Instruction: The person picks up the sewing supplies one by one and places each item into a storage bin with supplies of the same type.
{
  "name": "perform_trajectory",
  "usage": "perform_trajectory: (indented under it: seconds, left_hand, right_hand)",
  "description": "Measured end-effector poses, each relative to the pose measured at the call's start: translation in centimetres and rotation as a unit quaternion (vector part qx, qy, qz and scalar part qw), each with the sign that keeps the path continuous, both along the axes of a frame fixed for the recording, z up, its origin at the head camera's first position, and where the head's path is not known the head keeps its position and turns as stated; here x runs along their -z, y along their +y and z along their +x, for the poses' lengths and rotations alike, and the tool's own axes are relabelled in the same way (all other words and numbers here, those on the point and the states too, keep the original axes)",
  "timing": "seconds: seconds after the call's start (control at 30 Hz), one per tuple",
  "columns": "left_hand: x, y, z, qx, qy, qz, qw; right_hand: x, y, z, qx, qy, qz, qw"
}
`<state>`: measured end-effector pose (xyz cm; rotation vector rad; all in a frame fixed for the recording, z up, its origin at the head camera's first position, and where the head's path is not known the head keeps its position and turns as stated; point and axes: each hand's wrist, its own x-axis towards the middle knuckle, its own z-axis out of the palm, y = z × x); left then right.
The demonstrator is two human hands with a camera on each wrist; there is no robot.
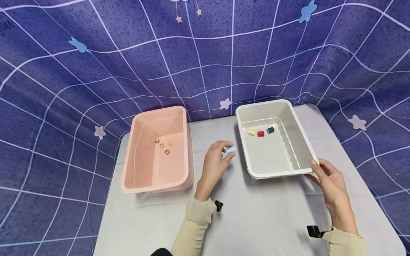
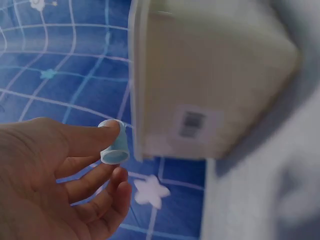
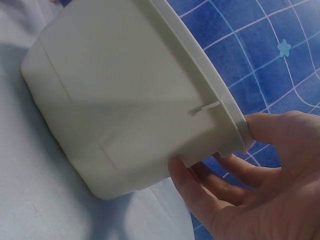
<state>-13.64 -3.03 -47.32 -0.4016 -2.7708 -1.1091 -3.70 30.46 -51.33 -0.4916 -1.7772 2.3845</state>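
Note:
My left hand (image 1: 214, 161) pinches a small light blue spool of thread (image 1: 230, 150) between thumb and fingertips. It is held in the air between the two bins, just left of the white bin (image 1: 275, 175). In the left wrist view, the spool (image 2: 116, 149) has a pale flared rim facing down. My right hand (image 1: 333, 183) grips the white bin's near right corner, thumb over the rim and fingers beneath it. Inside that bin lie a yellow spool (image 1: 251, 132), a red spool (image 1: 261, 134) and a dark blue spool (image 1: 270, 130), close together towards the back.
A pink bin (image 1: 189, 156) stands to the left with several small gold-coloured rings (image 1: 167, 152) on its floor. Both bins sit on a table with a pale cloth (image 1: 256, 217). A blue patterned curtain (image 1: 205, 53) hangs behind and at the sides.

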Motion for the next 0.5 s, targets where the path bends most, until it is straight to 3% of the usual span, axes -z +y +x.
perform_trajectory:
  seconds: [0.2, 0.5]
  left_hand:
    - [-2.2, 3.2, -2.4, 0.024, 0.012, 0.019, 0.9995]
    - [-3.5, 7.9, -6.2, 0.073, 0.007, 0.012, 0.9972]
  right_hand:
    - [0.0, 0.0, 0.1, -0.004, 0.004, -0.001, 1.0000]
    - [0.0, -0.1, 0.1, -0.008, 0.007, -0.004, 0.9999]
